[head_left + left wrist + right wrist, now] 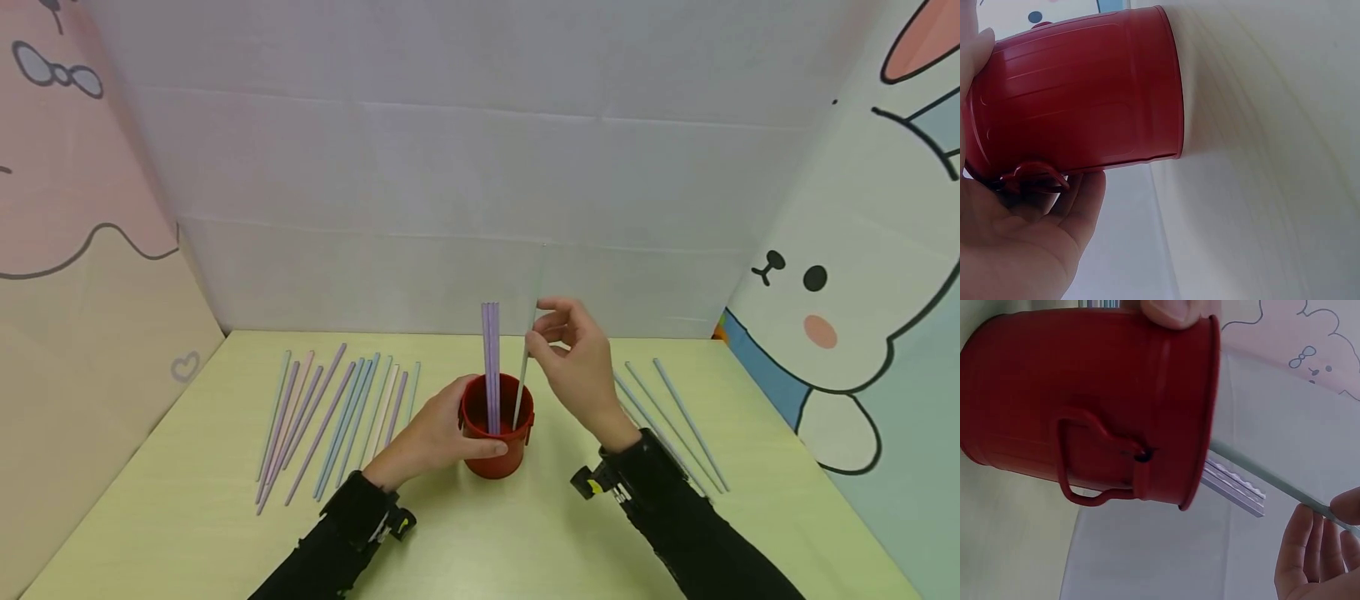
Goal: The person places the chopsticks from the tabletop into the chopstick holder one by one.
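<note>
A small red metal bucket [495,458] with side handles stands upright on the table. My left hand [427,437] grips it from the left, thumb [487,448] across the front near the rim. Inside the bucket, several purple sticks [491,350] stand close together. A thin pale green stick [522,375] slants up out of the bucket's right side. My right hand [576,358] pinches it well above the rim between thumb and fingers. In the right wrist view, the green stick [1266,475] runs from the bucket's mouth to my fingertips.
Left of the bucket lie several loose sticks in purple, pink, blue, green and cream, such as a purple stick [320,433]. To the right lie several blue and green sticks, among them a blue stick [692,425]. A white wall [480,183] rises behind the table.
</note>
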`<state>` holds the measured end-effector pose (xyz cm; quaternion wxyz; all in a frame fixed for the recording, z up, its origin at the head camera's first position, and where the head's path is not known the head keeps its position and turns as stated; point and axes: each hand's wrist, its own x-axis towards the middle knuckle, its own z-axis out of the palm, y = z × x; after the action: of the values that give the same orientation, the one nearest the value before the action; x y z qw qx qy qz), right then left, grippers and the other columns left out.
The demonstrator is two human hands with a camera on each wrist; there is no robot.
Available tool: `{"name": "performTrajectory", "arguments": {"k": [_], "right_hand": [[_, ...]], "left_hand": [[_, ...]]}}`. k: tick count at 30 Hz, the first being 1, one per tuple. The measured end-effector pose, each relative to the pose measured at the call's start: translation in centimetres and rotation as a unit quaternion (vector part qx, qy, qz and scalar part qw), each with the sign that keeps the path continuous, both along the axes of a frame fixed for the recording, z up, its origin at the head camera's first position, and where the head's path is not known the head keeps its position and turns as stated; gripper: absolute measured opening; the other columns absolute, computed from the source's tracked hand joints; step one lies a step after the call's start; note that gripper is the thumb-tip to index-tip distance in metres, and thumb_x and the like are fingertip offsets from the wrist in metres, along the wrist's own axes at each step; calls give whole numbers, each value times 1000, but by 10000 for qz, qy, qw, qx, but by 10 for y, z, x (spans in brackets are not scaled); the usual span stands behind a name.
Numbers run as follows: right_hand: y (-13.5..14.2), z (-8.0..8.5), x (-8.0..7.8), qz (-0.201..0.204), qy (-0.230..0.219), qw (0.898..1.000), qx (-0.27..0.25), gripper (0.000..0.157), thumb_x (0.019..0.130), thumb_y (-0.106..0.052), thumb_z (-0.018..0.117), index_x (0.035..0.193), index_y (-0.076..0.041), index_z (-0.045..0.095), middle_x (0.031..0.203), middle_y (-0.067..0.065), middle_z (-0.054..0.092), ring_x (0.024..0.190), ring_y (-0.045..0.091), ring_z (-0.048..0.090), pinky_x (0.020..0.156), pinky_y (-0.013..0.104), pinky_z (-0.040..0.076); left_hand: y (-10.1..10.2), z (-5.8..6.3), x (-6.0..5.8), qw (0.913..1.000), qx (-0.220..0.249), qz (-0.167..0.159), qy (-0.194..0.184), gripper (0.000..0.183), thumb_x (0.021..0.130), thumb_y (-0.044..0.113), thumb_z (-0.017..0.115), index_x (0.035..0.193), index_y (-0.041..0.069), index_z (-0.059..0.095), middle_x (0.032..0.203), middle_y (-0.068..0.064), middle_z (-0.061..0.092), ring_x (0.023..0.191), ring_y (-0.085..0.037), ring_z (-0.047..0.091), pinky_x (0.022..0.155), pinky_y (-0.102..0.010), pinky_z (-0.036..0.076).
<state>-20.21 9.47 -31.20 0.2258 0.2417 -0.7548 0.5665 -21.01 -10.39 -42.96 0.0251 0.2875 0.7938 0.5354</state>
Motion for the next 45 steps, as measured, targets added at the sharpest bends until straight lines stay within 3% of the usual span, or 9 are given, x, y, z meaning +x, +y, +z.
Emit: {"name": "performTrajectory", "arguments": {"k": [10, 13, 19, 22, 25, 30, 35, 39, 45], "right_hand": [[-4, -21, -3, -239, -42, 9987, 445, 33, 85, 6, 63, 117, 0, 55, 90, 16, 60, 77, 29, 61, 66, 34, 56], [-6, -25, -3, -257, -94, 9984, 487, 33, 85, 6, 63, 116, 1, 55, 89, 16, 60, 77, 29, 61, 67, 38, 57], [-6, -35, -6, -305, -153, 9977, 592, 32, 85, 4, 63, 116, -1, 56, 88, 14, 60, 78, 26, 61, 68, 41, 57], [-2, -49, -18, -356, -122, 9970, 671, 32, 86, 0, 63, 117, -6, 57, 88, 8, 61, 77, 21, 61, 68, 38, 57], [-1, -52, -20, -391, -58, 9969, 681, 31, 86, 0, 63, 116, -8, 57, 87, 7, 61, 76, 19, 61, 67, 39, 57], [0, -33, -6, -465, -7, 9967, 667, 31, 85, 7, 62, 114, -2, 58, 88, 14, 61, 76, 27, 61, 67, 37, 56], [26, -45, -25, -623, 156, 9939, 896, 31, 87, -1, 63, 116, -10, 58, 91, 8, 62, 79, 20, 61, 68, 37, 56], [59, -59, -44, -792, 358, 9817, 1692, 34, 87, -8, 65, 120, -12, 58, 99, 6, 62, 86, 18, 60, 72, 39, 54], [104, -73, -57, -1048, 421, 9424, 3148, 40, 86, -11, 68, 123, -7, 55, 112, 13, 54, 99, 27, 52, 82, 42, 47]], "left_hand": [[1, 28, 19, 9997, 241, -67, 1, 73, 75, 24, 83, 134, 7, 43, 124, -11, 54, 109, -28, 53, 88, -53, 48], [1, 20, 14, 9998, 173, -71, 46, 75, 74, 27, 83, 135, 8, 42, 125, -10, 54, 109, -25, 53, 85, -47, 50], [1, 2, 2, 10000, -8, 44, 7, 80, 72, 45, 82, 136, 22, 42, 125, 4, 54, 108, -10, 53, 86, -37, 50], [1, 0, 1, 10000, -51, 69, 4, 80, 71, 47, 81, 136, 25, 41, 125, 8, 53, 108, -8, 53, 86, -35, 50], [1, 0, 1, 9999, -79, 99, 7, 80, 70, 48, 82, 136, 25, 42, 124, 9, 53, 108, -8, 52, 87, -36, 50], [0, -1, 1, 9999, -79, 116, -44, 81, 70, 48, 82, 136, 25, 41, 124, 10, 53, 108, -8, 52, 88, -36, 50], [1, 0, 1, 9999, -82, 120, -58, 80, 70, 49, 82, 136, 25, 42, 125, 10, 53, 109, -8, 51, 87, -35, 49], [2, 0, 1, 9999, -58, 96, -84, 80, 70, 47, 82, 136, 26, 42, 126, 9, 52, 110, -9, 51, 87, -35, 49], [0, -1, 1, 9998, -60, 124, -144, 81, 69, 47, 83, 136, 27, 41, 126, 10, 52, 111, -9, 51, 87, -34, 50]]}}
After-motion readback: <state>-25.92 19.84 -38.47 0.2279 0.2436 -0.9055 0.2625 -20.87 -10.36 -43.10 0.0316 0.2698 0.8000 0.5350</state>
